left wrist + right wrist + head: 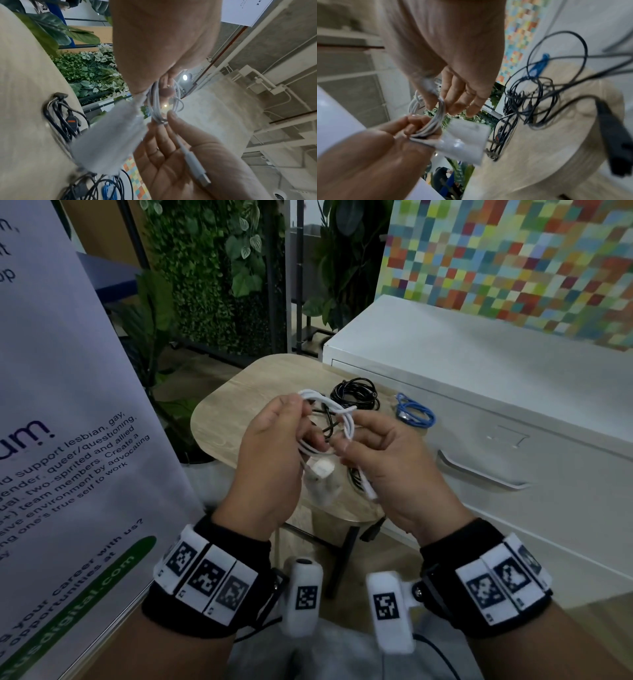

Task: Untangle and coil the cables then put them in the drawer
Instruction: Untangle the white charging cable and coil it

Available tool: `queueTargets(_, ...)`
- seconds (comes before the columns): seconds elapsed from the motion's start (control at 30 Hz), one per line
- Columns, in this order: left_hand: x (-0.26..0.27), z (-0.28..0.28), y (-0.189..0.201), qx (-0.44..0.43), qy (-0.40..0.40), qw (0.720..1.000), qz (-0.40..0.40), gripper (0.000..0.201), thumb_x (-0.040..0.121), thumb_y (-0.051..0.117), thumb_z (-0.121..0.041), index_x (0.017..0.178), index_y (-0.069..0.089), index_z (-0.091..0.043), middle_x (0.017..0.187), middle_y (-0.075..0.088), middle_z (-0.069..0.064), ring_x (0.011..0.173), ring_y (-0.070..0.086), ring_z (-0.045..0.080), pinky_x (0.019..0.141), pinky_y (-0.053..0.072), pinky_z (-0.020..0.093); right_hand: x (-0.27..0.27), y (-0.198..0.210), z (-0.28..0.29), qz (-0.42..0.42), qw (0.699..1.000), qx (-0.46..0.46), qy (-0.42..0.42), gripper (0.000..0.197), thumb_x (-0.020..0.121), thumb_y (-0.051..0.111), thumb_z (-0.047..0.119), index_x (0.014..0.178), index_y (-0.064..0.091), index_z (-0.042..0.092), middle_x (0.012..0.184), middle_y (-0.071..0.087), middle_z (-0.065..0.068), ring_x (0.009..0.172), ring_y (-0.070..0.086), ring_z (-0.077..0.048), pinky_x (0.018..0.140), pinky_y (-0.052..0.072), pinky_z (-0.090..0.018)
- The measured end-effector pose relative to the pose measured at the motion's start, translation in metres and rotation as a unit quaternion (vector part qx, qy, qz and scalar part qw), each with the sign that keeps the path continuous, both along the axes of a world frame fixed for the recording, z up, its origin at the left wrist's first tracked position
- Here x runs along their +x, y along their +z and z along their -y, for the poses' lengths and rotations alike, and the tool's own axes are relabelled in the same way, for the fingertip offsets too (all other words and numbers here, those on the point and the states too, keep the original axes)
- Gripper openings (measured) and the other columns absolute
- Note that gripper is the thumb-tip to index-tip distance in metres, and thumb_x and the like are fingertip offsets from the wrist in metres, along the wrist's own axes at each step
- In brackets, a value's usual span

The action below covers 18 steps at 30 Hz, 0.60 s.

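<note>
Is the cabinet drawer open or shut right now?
Shut: the drawer front sits flush with the white cabinet, with no gap visible at its handle.

banner (68,405) reads "two-spirited and allied", "your career with us?".

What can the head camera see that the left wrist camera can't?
Only the head view shows the white drawer cabinet, its drawers shut, and the wristbands with black-and-white markers.

Only the left wrist view shows the USB plug on the white cable's end, lying across the right hand.

Both show the white cable held by both hands, the left hand, the black cables and the blue cable on the wooden table.
</note>
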<state>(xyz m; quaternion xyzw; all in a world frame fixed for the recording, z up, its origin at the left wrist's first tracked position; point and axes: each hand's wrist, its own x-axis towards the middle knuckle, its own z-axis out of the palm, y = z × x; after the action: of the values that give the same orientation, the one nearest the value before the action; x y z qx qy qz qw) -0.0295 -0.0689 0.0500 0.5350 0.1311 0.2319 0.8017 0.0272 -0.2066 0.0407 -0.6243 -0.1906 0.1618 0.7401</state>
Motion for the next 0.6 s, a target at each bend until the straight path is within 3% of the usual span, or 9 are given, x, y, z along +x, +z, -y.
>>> queueTargets(0.1, 0.001, 0.003, 0.004, -0.035, 0.021, 0.999, 0.033, 0.035, 0.111, 0.044, -0.027, 0.081, 0.055, -0.013, 0.055, 0.038, -0.006, 0.051, 0.038, 0.01, 0.062, 0.039, 0.033, -0.002, -0.002, -0.001, 0.04, 0.995, -0.029, -0.084, 0.018, 0.083, 0.083, 0.002, 0.097, 0.074, 0.008, 0.088, 0.077, -0.015, 0.077, 0.072, -0.022, 0.071, 0.058, -0.03)
queueTargets(0.2, 0.001, 0.006, 0.007, -0.018, 0.034, 0.998, 0.052, 0.037, 0.112, 0.042, -0.032, 0.08, 0.051, -0.015, 0.058, 0.032, -0.006, 0.052, 0.029, 0.01, 0.061, 0.037, 0.033, 0.0, -0.006, 0.002, 0.162, 0.969, -0.111, -0.15, 0.012, 0.08, 0.088, 0.015, 0.08, 0.076, 0.015, 0.071, 0.067, -0.003, 0.062, 0.057, -0.006, 0.06, 0.048, -0.02)
queueTargets(0.27, 0.0, 0.008, 0.011, -0.019, 0.04, 0.998, 0.047, 0.037, 0.112, 0.04, -0.032, 0.08, 0.049, -0.015, 0.058, 0.029, -0.004, 0.05, 0.028, 0.01, 0.054, 0.037, 0.027, 0.003, -0.006, 0.006, 0.27, 0.928, -0.193, -0.169, 0.008, 0.081, 0.087, 0.023, 0.081, 0.079, 0.027, 0.064, 0.056, 0.006, 0.057, 0.047, -0.005, 0.056, 0.042, -0.023)
queueTargets(0.37, -0.001, 0.01, 0.015, -0.046, 0.049, 0.997, 0.047, 0.038, 0.112, 0.039, -0.032, 0.079, 0.047, -0.016, 0.059, 0.026, -0.002, 0.048, 0.024, 0.011, 0.048, 0.032, 0.026, 0.002, -0.003, 0.008, 0.375, 0.876, -0.269, -0.139, 0.005, 0.088, 0.079, 0.027, 0.09, 0.083, 0.029, 0.067, 0.065, 0.009, 0.063, 0.057, -0.008, 0.06, 0.049, -0.032)
queueTargets(0.43, 0.0, 0.011, 0.017, -0.057, 0.075, 0.994, 0.052, 0.039, 0.113, 0.038, -0.032, 0.077, 0.046, -0.017, 0.057, 0.025, -0.003, 0.047, 0.021, 0.011, 0.046, 0.028, 0.026, -0.001, 0.003, 0.009, 0.357, 0.882, -0.291, -0.1, 0.008, 0.092, 0.075, 0.028, 0.089, 0.082, 0.027, 0.065, 0.066, 0.011, 0.06, 0.057, -0.006, 0.058, 0.047, -0.03)
queueTargets(0.5, 0.002, 0.006, 0.02, -0.068, 0.108, 0.99, 0.057, 0.04, 0.113, 0.038, -0.031, 0.076, 0.044, -0.017, 0.056, 0.025, -0.004, 0.046, 0.019, 0.011, 0.044, 0.027, 0.026, -0.002, 0.012, 0.012, 0.274, 0.921, -0.276, -0.026, 0.011, 0.094, 0.074, 0.026, 0.085, 0.081, 0.023, 0.057, 0.059, 0.011, 0.052, 0.048, -0.004, 0.054, 0.039, -0.026)
queueTargets(0.6, 0.005, -0.003, 0.022, -0.084, 0.119, 0.988, 0.049, 0.04, 0.113, 0.038, -0.032, 0.076, 0.043, -0.018, 0.057, 0.025, -0.005, 0.045, 0.019, 0.01, 0.043, 0.028, 0.025, -0.007, 0.026, 0.023, 0.243, 0.933, -0.257, 0.066, 0.013, 0.094, 0.074, 0.025, 0.083, 0.08, 0.02, 0.059, 0.058, -0.007, 0.052, 0.044, -0.006, 0.053, 0.036, -0.027)
